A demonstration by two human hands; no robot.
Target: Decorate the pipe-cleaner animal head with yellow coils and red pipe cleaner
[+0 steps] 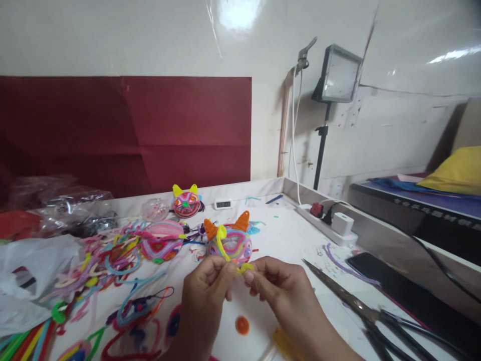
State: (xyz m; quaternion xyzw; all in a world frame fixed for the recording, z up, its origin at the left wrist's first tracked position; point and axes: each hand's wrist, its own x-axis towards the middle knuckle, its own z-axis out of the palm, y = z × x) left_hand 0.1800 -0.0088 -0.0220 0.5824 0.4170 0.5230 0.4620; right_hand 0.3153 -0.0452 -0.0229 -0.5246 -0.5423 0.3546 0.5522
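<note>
Pinching a yellow strip between the thumb and fingers of the left hand, and gripping its lower, curled end in the fingertips of the right hand. Bringing both hands near each other, fingertips apart by a small gap. Holding the strip over the table, in front of the orange-eared mask. Pointing the coiled upper end away and a little left, across that mask; slanting the long axis from there down and right, bending it at the left fingers toward the right thumb.

Having an orange disc below the hands, and a blurred yellow piece beside the right forearm. Facing, farther back, a yellow-eared mask and a white timer. Seeing at left a pink mask, tangled strips and a plastic bag. Seeing at right the scissors, tip pointing away and left, near a purple strip and a flat black object; farther back, a power strip. Looking beyond at red paper and a lamp.
</note>
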